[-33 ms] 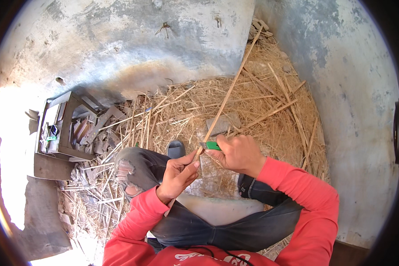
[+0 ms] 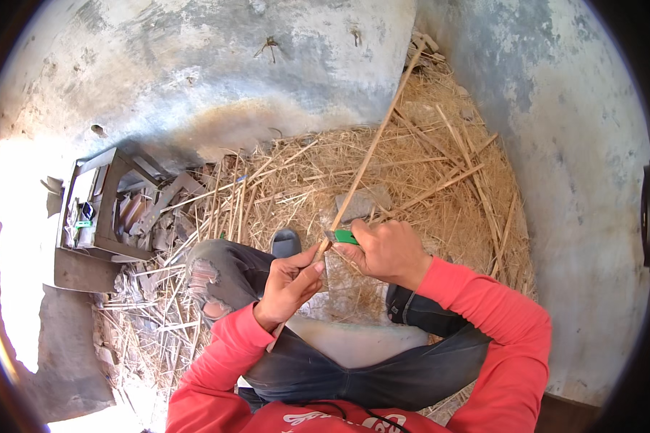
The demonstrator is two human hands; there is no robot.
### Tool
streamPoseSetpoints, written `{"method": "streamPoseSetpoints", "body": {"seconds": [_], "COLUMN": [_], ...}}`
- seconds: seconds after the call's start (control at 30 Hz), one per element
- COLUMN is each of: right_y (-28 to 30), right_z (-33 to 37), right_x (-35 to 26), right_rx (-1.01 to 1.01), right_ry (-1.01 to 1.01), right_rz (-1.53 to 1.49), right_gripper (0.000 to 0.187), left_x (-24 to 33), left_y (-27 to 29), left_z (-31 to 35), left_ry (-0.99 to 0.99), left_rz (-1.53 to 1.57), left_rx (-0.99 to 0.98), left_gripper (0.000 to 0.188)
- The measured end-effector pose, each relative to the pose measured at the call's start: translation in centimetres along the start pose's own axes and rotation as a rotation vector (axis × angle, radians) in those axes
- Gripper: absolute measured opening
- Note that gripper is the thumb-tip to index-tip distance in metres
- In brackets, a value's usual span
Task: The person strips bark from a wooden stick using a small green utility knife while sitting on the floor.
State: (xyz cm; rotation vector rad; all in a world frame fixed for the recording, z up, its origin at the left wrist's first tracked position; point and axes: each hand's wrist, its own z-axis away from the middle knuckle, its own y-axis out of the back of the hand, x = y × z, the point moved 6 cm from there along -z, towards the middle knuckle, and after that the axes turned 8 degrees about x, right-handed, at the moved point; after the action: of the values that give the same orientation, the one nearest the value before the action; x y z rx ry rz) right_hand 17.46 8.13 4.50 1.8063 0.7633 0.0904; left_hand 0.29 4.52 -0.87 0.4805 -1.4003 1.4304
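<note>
My left hand (image 2: pixel 291 285) is closed on a long, thin bamboo strip (image 2: pixel 368 155), its fingers and thumb pinching it above my lap. The strip slants from below my left wrist, up past both hands, to the far corner. My right hand (image 2: pixel 393 252) is wrapped around a green utility knife (image 2: pixel 345 237). The knife's short blade lies against the strip just beyond my left fingertips. Part of the handle is hidden inside my right hand.
Straw-like shavings (image 2: pixel 296 177) and loose strips (image 2: pixel 440 186) cover the floor. A grey block (image 2: pixel 363 202) lies ahead of my hands. A wooden frame (image 2: pixel 107 206) with small items stands at left, near scrap pieces. Stained walls (image 2: pixel 195 65) close in ahead and at right.
The far end of the bamboo strip has shifted slightly left and nearer. Both hands keep almost the same place and hold.
</note>
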Motion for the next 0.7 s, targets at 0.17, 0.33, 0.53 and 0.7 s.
{"method": "streamPoseSetpoints", "body": {"seconds": [0.17, 0.33, 0.53, 0.7], "right_y": [0.0, 5.7, 5.1, 2.1], "right_z": [-1.2, -2.2, 0.7, 0.5], "right_x": [2.7, 17.3, 0.5, 0.8], "right_rx": [0.264, 0.146, 0.110, 0.057], "right_ry": [0.025, -0.417, -0.078, -0.156], "right_rz": [0.094, 0.315, 0.114, 0.072], "right_gripper": [0.047, 0.059, 0.053, 0.048], "left_x": [-0.1, -1.2, 0.8, -0.1], "left_y": [0.5, 1.3, -0.6, 0.1], "left_z": [-0.1, 1.9, 0.7, 1.2], "left_ry": [0.009, -0.006, -0.029, 0.008], "left_rz": [0.005, -0.118, -0.084, 0.009], "left_rx": [0.015, -0.042, -0.037, -0.078], "left_gripper": [0.043, 0.043, 0.044, 0.043]}}
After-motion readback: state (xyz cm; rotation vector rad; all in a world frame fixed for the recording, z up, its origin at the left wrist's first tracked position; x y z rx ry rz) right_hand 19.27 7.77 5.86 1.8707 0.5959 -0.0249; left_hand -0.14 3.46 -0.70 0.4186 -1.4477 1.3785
